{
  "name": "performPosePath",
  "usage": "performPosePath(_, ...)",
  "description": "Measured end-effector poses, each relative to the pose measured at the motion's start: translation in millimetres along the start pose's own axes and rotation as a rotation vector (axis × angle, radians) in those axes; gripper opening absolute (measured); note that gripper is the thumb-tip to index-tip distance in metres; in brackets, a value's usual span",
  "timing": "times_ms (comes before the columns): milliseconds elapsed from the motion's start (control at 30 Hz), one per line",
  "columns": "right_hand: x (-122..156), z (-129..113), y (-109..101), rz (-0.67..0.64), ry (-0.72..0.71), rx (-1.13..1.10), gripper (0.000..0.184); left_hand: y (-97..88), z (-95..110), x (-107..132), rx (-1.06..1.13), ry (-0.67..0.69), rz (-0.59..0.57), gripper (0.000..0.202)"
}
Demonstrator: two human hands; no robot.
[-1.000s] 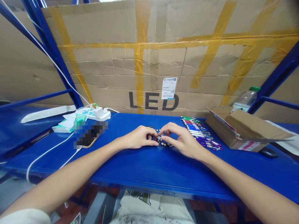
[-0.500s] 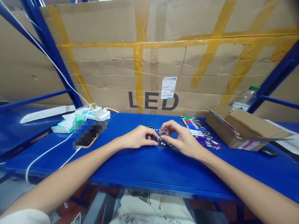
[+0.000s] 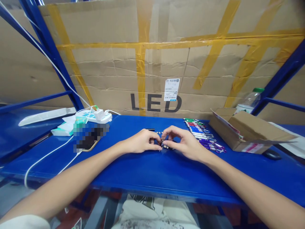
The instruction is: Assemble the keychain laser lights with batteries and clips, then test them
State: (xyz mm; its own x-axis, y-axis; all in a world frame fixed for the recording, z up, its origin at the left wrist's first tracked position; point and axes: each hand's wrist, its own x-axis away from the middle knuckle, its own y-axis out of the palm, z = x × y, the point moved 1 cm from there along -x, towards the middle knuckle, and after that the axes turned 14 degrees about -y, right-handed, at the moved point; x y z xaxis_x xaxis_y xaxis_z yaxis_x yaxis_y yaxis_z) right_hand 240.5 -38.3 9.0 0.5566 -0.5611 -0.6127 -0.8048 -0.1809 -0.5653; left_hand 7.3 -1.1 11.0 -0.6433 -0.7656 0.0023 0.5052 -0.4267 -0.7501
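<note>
Discs, small and silvery, cluster at the center of the frame on a blue tabletop, between a person's two hands. The left hand curls in with its thumb and fingers a narrow gap apart; the right hand bends in opposite, its fingertips close together beside the discs. Whether either grips a piece cannot be told, as the fingers hide the spot. Just beyond the left hand lies a black rod. Right of center, pens line up from green to purple near an open box, with a green-capped bottle behind it. At left, a phone lies near a white power strip. Taped cardboard marked LED fills the background.
</note>
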Motion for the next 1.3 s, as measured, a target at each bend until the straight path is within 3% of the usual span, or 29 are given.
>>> performPosePath(900, -1.4, 0.4, -0.2, -0.028, 0.01, -0.054, 0.01, -2.3, 3.8, 2.4, -0.003, -0.052, 0.012, 0.032)
performPosePath(1300, -0.9, 0.6, 0.1, -0.043, -0.032, 0.019, 0.01, -0.5, 6.2, 3.6, -0.214, 0.162, 0.121, 0.02)
